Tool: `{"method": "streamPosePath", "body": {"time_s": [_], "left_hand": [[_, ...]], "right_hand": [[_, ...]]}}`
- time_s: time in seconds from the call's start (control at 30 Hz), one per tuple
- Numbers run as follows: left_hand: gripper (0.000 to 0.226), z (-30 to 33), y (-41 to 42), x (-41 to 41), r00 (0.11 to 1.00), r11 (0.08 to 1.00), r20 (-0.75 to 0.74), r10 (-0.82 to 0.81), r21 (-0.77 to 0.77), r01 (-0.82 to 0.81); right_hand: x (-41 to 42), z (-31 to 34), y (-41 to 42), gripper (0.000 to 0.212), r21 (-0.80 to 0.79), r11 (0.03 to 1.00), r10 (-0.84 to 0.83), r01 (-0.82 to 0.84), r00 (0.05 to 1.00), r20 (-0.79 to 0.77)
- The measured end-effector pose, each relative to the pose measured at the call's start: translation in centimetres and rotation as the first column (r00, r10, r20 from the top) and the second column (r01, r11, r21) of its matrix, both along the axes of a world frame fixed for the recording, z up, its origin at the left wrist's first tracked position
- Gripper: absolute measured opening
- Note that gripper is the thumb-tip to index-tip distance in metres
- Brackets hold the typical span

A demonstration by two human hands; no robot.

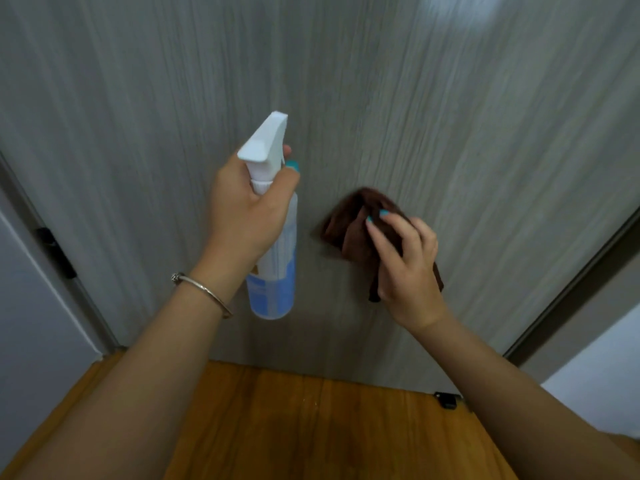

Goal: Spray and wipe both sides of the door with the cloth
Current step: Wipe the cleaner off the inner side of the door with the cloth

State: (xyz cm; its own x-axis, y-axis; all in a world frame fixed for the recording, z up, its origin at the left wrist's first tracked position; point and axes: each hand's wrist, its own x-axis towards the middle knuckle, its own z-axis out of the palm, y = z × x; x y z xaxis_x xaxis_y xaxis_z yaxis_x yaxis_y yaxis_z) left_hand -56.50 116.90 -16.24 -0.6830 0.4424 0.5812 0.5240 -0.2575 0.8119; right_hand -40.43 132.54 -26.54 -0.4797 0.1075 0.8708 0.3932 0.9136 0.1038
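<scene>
My left hand (242, 209) was wrapped around the neck of the spray bottle (273, 237), a finger at the trigger, nozzle aimed at the door (450, 133). My right hand (405, 265) gripped the bunched brown cloth (349, 223) and pressed it to the grey panel. Beyond lay the wooden floor (311, 427). I judged overspray might drip there, leaving it slippery, or streak the panel.
</scene>
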Motion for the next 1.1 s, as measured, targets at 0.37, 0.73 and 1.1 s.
{"method": "streamPosePath", "body": {"time_s": [0.37, 0.73, 1.1], "left_hand": [[0.028, 9.2, 2.7, 0.1, 0.998, 0.997, -0.034, -0.049, 0.062, 0.051], [0.048, 27.3, 2.8, -0.5, 0.993, 0.993, 0.025, -0.115, 0.013, 0.115], [0.076, 49.4, 0.1, -0.8, 0.992, 0.992, 0.039, -0.122, -0.037, 0.123]], "right_hand": [[-1.8, 12.3, -0.1, 0.052, -0.071, 0.997, 0.007, -0.023, 0.976, -0.218], [-2.6, 33.0, -1.4, 0.057, -0.106, 0.993, 0.017, -0.048, 0.96, -0.28], [-3.5, 55.8, -4.5, 0.056, -0.19, 0.976, 0.05, -0.104, 0.962, -0.268]]}}
